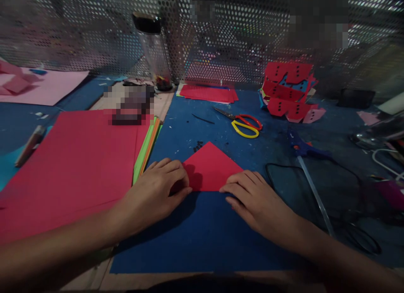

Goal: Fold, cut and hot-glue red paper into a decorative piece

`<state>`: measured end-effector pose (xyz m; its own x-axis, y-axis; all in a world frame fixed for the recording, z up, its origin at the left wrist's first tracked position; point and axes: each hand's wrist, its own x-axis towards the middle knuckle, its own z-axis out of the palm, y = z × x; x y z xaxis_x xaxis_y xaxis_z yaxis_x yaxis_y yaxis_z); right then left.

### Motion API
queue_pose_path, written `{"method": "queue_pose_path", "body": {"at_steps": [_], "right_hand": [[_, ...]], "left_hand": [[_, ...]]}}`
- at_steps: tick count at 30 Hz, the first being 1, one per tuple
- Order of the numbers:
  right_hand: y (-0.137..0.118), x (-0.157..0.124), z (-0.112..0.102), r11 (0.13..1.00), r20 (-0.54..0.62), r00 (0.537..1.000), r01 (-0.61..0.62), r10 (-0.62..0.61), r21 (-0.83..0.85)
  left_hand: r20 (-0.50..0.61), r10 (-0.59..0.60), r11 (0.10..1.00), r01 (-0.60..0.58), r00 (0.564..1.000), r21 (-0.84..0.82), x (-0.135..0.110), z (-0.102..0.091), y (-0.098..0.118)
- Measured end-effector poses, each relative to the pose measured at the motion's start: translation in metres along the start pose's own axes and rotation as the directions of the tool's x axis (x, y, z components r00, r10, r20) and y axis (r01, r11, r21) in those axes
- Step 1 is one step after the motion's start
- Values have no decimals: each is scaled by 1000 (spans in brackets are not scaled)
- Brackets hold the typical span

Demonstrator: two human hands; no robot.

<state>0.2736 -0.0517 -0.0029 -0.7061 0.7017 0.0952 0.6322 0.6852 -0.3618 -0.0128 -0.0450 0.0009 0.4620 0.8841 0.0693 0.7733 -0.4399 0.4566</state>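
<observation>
A red sheet of paper (209,171), folded into a triangle, lies on the blue mat (202,238) with its point away from me and its long edge facing me. My left hand (164,183) is at its left corner, fingers curled over the paper and thumb at the near edge. At the right corner, my right hand (252,194) presses the paper with its fingertips, thumb just below the edge. Both hands cover the triangle's side corners. Just beyond its point are small black paper bits (198,146).
Scissors (246,124) lie beyond the triangle. A blue glue gun (303,146) with a looping cord is at right, near folded red paper pieces (288,91). Large red sheets (82,158) spread at left. A bottle (154,53) and stacked red papers (206,93) stand by the perforated metal panel (221,45).
</observation>
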Motion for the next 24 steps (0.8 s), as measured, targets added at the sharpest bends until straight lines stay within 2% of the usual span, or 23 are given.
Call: {"method": "queue_pose_path", "body": {"at_steps": [24], "right_hand": [[0,0,0,1000,1,1000,-2,2,24]], "left_hand": [[137,-38,999,34,990,30,-1,-27,-27]]}}
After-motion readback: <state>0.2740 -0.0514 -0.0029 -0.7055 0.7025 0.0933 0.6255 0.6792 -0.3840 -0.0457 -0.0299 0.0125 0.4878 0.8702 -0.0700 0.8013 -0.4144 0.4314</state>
